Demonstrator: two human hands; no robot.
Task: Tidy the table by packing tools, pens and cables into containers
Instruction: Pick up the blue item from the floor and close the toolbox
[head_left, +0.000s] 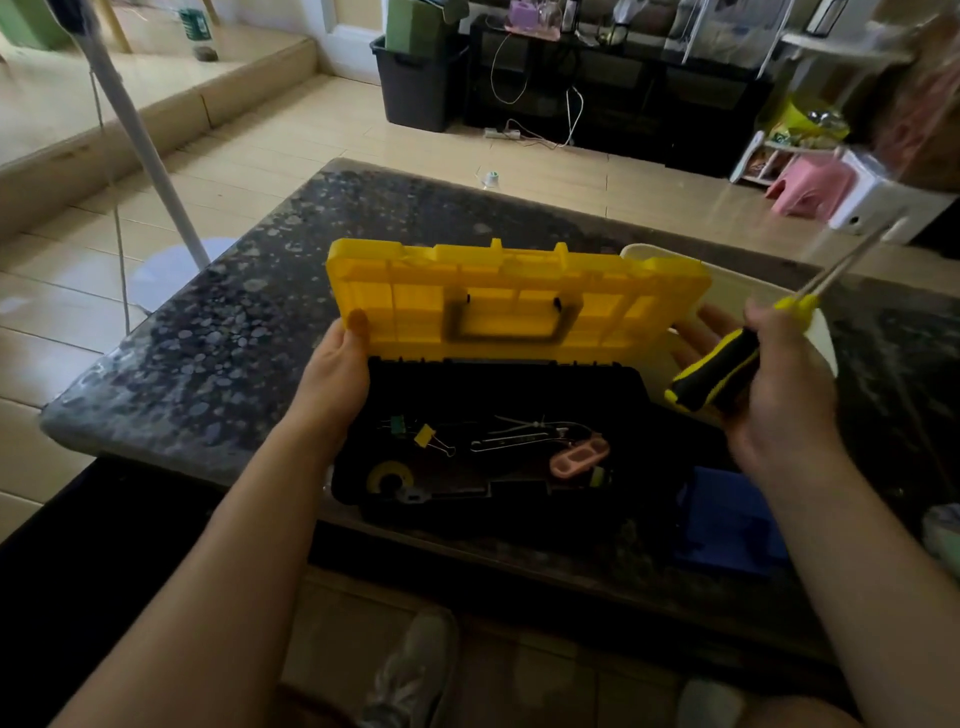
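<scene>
A black toolbox (519, 499) stands on the dark speckled table (218, 332) with its yellow lid (514, 291) raised. My left hand (335, 369) grips the lid's lower left corner, thumb on its inner face. My right hand (774, 384) holds a yellow-and-black screwdriver (714, 371) to the right of the box, above the table; its blurred metal shaft points up and right. Inside the box lie a yellow binder clip (428, 434), a green clip (397, 423), a pink plastic piece (579, 460), a yellow tape measure (389, 480) and thin wires.
A white tray (769, 291) sits behind my right hand. A blue box (727, 519) lies at the table's near edge, right of the toolbox. A white pole stand (140, 140) rises left of the table. My feet show below the table edge.
</scene>
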